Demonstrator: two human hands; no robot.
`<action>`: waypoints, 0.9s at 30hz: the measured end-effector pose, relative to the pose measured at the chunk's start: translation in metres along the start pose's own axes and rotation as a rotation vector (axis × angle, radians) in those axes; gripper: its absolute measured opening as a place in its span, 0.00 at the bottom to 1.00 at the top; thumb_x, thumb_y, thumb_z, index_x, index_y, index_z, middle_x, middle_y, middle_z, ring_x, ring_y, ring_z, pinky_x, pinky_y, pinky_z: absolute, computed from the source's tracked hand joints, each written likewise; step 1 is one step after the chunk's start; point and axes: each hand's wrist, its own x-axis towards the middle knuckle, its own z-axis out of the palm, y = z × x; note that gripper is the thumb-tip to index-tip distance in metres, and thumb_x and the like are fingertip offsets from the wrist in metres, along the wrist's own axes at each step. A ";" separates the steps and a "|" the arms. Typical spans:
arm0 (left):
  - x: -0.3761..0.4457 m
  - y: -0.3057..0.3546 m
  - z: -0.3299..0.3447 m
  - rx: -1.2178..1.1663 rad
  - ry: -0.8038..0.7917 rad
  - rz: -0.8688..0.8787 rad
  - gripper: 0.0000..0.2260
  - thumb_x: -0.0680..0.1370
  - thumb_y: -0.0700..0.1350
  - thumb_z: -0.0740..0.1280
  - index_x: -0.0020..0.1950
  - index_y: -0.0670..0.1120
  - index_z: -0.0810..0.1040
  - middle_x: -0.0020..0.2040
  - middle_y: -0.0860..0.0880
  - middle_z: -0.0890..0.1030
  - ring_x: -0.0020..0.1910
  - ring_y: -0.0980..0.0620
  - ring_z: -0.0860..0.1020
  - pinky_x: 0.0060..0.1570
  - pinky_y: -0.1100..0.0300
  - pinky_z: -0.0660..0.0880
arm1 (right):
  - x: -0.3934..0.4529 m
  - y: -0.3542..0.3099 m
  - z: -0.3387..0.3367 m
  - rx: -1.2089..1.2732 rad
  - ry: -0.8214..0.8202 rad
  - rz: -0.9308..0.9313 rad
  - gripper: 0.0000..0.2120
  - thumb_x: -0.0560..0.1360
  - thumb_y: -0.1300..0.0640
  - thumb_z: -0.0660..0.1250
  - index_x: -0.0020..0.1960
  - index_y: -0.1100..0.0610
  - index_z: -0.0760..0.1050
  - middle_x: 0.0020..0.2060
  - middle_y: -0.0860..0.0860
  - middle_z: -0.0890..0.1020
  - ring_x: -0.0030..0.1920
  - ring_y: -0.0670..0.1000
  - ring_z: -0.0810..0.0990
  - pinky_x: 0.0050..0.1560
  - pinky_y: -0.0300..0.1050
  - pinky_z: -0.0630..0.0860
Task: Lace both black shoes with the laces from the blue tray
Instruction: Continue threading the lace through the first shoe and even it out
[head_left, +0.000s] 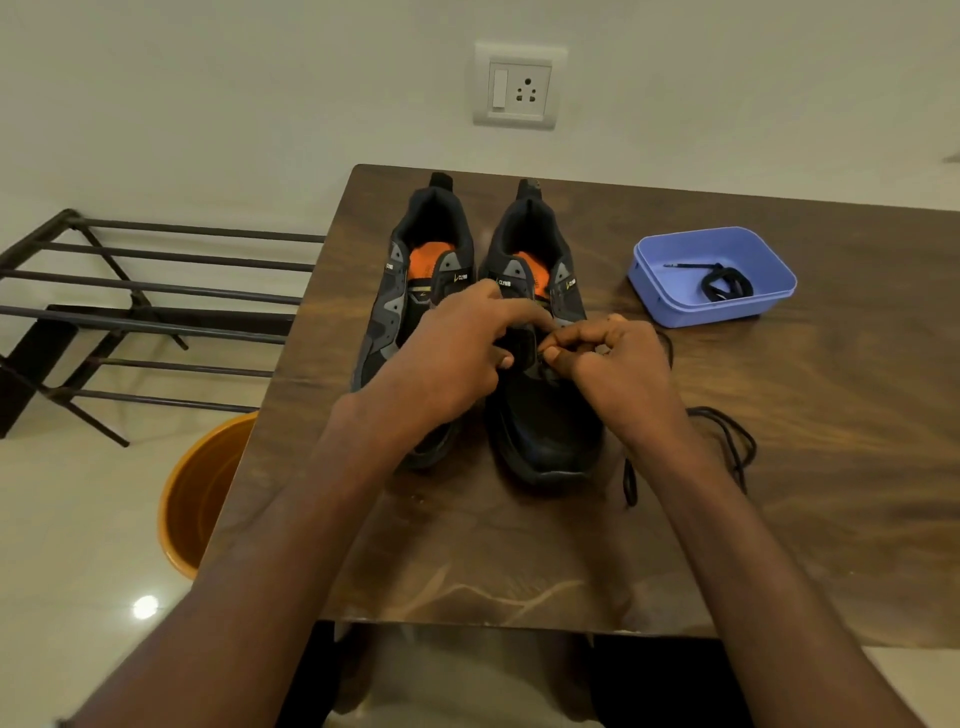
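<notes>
Two hands on right shoe (540, 415), mid-tabletop: right hand (618, 364) curled, pinching black lace (727, 441) at eyelets; left hand (457, 353) fingers bent, gripping tongue area. Left shoe (400, 312) just beside. Glossy blue tray (670, 306), right far edge, holds coiled second lace (719, 283).

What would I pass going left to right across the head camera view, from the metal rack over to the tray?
Metal rack → orange bucket → left shoe → right shoe → loose lace on the table → blue tray holding the second lace.
</notes>
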 end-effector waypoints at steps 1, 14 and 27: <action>0.001 0.000 0.000 0.014 0.020 0.013 0.25 0.77 0.32 0.70 0.65 0.60 0.77 0.49 0.57 0.68 0.48 0.58 0.70 0.50 0.59 0.72 | -0.001 0.000 0.004 0.019 0.033 0.010 0.10 0.76 0.61 0.73 0.43 0.46 0.85 0.39 0.40 0.82 0.49 0.41 0.77 0.55 0.47 0.76; 0.000 -0.004 0.010 -0.114 0.175 0.050 0.16 0.78 0.32 0.69 0.57 0.52 0.81 0.40 0.56 0.74 0.45 0.54 0.77 0.53 0.48 0.80 | -0.007 -0.006 0.011 0.032 0.053 0.079 0.07 0.79 0.56 0.72 0.55 0.46 0.85 0.41 0.35 0.77 0.49 0.41 0.79 0.55 0.48 0.80; -0.003 -0.006 0.017 -0.165 0.235 0.050 0.20 0.76 0.30 0.70 0.61 0.52 0.82 0.42 0.56 0.78 0.46 0.56 0.80 0.53 0.50 0.82 | -0.012 -0.004 0.005 -0.107 0.003 0.021 0.12 0.83 0.57 0.66 0.62 0.47 0.83 0.48 0.41 0.72 0.50 0.42 0.73 0.45 0.34 0.69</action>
